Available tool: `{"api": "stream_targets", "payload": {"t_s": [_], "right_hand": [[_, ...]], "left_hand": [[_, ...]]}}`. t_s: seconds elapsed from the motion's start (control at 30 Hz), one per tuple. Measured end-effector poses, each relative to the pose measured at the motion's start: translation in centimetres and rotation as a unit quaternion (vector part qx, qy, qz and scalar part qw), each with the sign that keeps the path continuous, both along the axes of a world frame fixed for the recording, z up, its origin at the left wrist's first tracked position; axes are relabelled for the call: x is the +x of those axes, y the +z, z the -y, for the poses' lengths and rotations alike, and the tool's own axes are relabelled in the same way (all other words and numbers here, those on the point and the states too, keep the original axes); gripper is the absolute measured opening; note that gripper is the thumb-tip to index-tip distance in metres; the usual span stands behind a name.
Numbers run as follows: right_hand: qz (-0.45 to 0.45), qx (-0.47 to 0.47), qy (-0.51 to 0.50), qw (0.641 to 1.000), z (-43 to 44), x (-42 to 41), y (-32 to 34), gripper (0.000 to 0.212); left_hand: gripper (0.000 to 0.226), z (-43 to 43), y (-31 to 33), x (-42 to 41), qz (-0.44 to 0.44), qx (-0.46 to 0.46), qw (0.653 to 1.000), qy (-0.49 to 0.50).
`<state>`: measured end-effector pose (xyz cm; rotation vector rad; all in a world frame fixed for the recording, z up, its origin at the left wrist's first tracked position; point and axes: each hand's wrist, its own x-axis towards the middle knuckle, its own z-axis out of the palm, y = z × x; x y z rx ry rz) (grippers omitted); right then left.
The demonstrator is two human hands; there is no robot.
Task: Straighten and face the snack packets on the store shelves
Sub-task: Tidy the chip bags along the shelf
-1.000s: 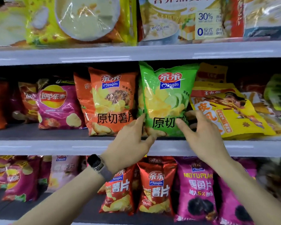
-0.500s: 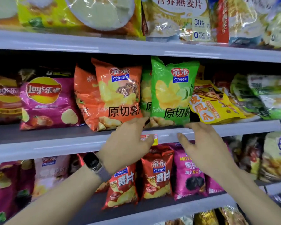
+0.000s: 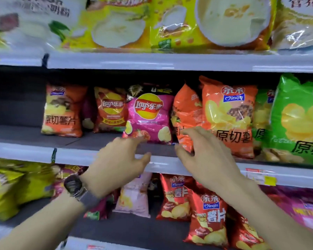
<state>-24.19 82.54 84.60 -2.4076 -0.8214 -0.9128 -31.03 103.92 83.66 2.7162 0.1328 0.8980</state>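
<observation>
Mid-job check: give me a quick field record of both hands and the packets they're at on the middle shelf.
left hand: open, fingertips at lower edge of pink Lay's packet; contact blurred
right hand: fingers curled at bottom of turned orange packet; grip unclear
pink Lay's packet: upright, front facing out
turned orange packet: angled sideways, beside the front-facing orange packet
needs facing: turned orange packet
</observation>
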Motion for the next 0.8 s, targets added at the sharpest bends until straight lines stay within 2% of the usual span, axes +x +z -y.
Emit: {"api": "stream_targets", "payload": {"t_s": [0.07, 0.27, 0.37, 0.43, 0.53, 0.63, 0.77, 0.8], "right_hand": [[-0.009, 0.012, 0.045, 0.999, -3.2, 1.1, 0.2, 0.034], [-0.146, -0.011, 0.041, 0.988, -9.5, 6.4, 1.1, 0.069], [-0.222, -0.010, 0.059, 0.973, -10.8, 7.1, 1.3, 0.102], [-0.236, -0.006, 0.065, 0.970, -11.5, 7.1, 0.9, 0.105], [-0.209, 0.005, 0.085, 0.974, -12.3, 6.4, 0.3, 0.100], [-0.191, 0.067, 0.099, 0.974, -13.0, 6.3, 0.4, 0.097], [-0.287, 0.195, 0.078, 0.935, -14.2, 8.4, 1.5, 0.124], [-0.321, 0.214, 0.077, 0.919, -14.4, 8.6, 2.0, 0.123]], "left_hand": [[0.061, -3.2, 0.5, -0.4, 0.012, -0.011, 0.999, 0.034], [0.045, -12.8, 1.8, 0.5, 0.038, -0.054, 0.992, 0.106], [0.063, -18.0, 2.3, 1.7, 0.041, -0.113, 0.979, 0.161], [0.080, -20.9, 2.9, 2.4, 0.052, -0.152, 0.967, 0.196], [0.104, -24.2, 3.5, 3.4, 0.087, -0.214, 0.950, 0.212], [0.124, -26.6, 4.0, 4.5, 0.107, -0.272, 0.931, 0.217], [0.142, -28.3, 4.3, 6.1, 0.092, -0.322, 0.916, 0.221], [0.145, -28.5, 4.3, 6.5, 0.086, -0.327, 0.916, 0.219]]}}
